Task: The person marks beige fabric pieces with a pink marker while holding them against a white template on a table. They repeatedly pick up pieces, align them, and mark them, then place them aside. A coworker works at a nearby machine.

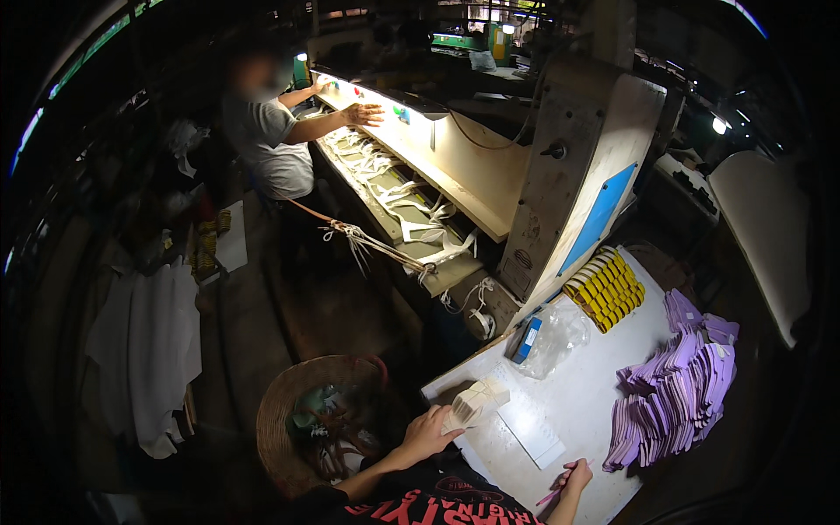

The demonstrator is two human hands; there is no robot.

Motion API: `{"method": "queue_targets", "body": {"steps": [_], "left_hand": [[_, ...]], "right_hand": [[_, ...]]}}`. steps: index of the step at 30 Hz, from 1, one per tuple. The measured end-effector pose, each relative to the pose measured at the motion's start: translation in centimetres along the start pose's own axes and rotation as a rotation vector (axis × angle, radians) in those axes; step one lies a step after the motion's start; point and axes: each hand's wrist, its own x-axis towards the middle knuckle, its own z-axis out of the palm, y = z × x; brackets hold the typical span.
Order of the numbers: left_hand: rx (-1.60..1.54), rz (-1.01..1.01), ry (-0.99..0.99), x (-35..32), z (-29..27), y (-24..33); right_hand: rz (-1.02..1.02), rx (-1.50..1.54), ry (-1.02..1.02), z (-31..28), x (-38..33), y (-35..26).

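Note:
At the near left corner of the white table (604,372), my left hand (427,435) is closed round a bundle of cream cut pieces (479,401). The pieces are stacked flat against one another, and their far end rests at the tabletop. My right hand (575,478) is closed on a slim pink pen (549,498) near the table's front edge. Between the hands lies a white sheet of paper (532,437), with writing too small to make out. Right of it, purple cut pieces (669,407) stand in several dense, fanned stacks.
Behind the paper are a blue box (526,341), a clear plastic bag (558,337) and yellow-and-black curved strips (605,289). A wicker basket (278,394) of scraps stands at left. Beyond, a person (271,131) reaches into a lit machine (477,175) over white offcuts (411,210).

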Motion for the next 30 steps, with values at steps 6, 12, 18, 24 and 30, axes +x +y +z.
{"method": "queue_targets", "body": {"steps": [6,12,18,24,30], "left_hand": [[0.084,0.178,-0.177,0.4,-0.4,0.6],[-0.187,0.062,-0.473,0.0,1.9,-0.3],[-0.260,-0.172,-0.680,0.0,2.3,-2.3],[-0.380,-0.100,-0.943,1.7,3.8,-3.8],[-0.988,-0.508,-1.180,1.3,3.6,-2.6]], "right_hand": [[-0.041,-0.010,-0.007,-0.1,-1.5,0.8],[-0.017,-0.029,-0.002,-0.1,-2.5,0.0],[-0.056,-0.019,-0.007,0.0,-3.2,-0.2],[-0.011,-0.012,-0.006,0.1,-4.3,-1.3],[-0.032,-0.044,0.003,-0.1,-4.6,-1.3]]}}
